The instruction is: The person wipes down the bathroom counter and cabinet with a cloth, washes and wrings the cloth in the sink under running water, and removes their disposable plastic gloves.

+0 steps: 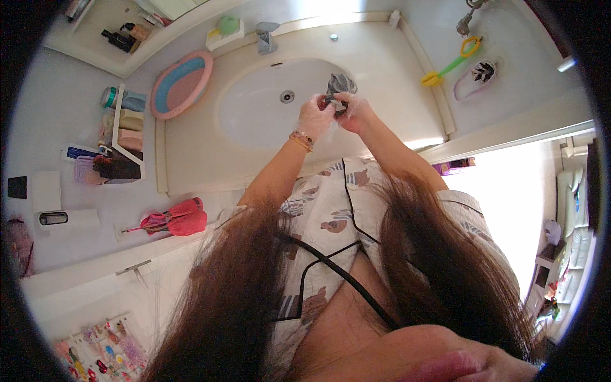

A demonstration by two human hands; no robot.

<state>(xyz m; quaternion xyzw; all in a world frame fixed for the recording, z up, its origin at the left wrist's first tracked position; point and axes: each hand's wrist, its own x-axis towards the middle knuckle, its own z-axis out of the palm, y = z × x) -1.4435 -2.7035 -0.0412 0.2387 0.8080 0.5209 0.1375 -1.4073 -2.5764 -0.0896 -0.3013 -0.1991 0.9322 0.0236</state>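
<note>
Both hands wear thin clear plastic gloves and meet over the right part of a white washbasin (253, 105). Between them is a bunched grey cloth (342, 83), with a small whitish part showing near the fingertips. My left hand (316, 116), with beaded and gold-coloured bracelets at the wrist, pinches its lower left side. My right hand (355, 111) grips its lower right side. The grey cloth's upper part sticks up beyond the fingers. The drain (287, 97) lies to the left of the hands, and a faucet (267, 38) stands behind the basin.
A pink and blue plastic basin (164, 102) leans at the counter's left. A soap dish (225, 33) with a green item sits by the faucet. A wall rack (119, 138) holds several items; a red cloth (184, 218) hangs below. A green and yellow brush (451, 66) hangs at right.
</note>
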